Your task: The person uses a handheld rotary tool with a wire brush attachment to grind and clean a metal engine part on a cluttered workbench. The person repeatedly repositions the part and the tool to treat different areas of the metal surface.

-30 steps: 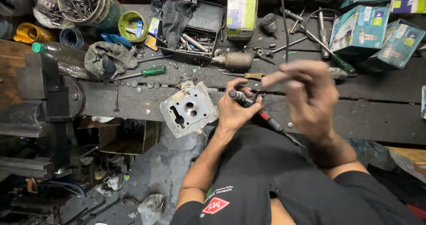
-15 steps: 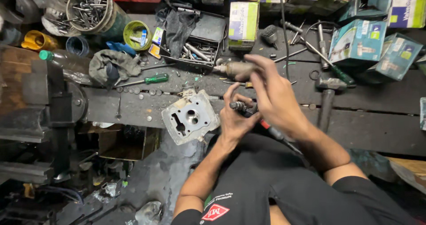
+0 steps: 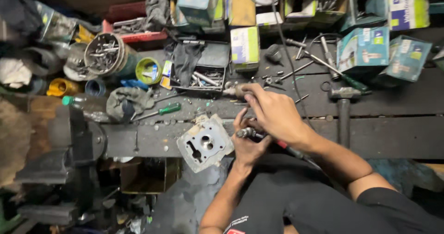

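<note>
My left hand point(image 3: 246, 147) is closed around a slim tool point(image 3: 246, 133) with a metal tip and a red-and-black shaft, held at the bench's front edge. My right hand point(image 3: 276, 116) reaches over it, its fingertips curled onto the end of a brown-handled tool point(image 3: 234, 91) that lies on the bench. A grey metal cylinder head point(image 3: 205, 144) with two round ports rests tilted on the bench edge, just left of my left hand.
A hammer point(image 3: 342, 105) lies to the right. A green-handled screwdriver point(image 3: 163, 110), a rag point(image 3: 128, 101) and an open black tray of bits point(image 3: 203, 79) sit to the left and behind. Cardboard boxes point(image 3: 363, 49) line the back. A vise point(image 3: 69, 144) stands at the left.
My right hand came down from above the slim tool and moved left onto the brown-handled tool. My left hand kept its hold on the slim tool.
</note>
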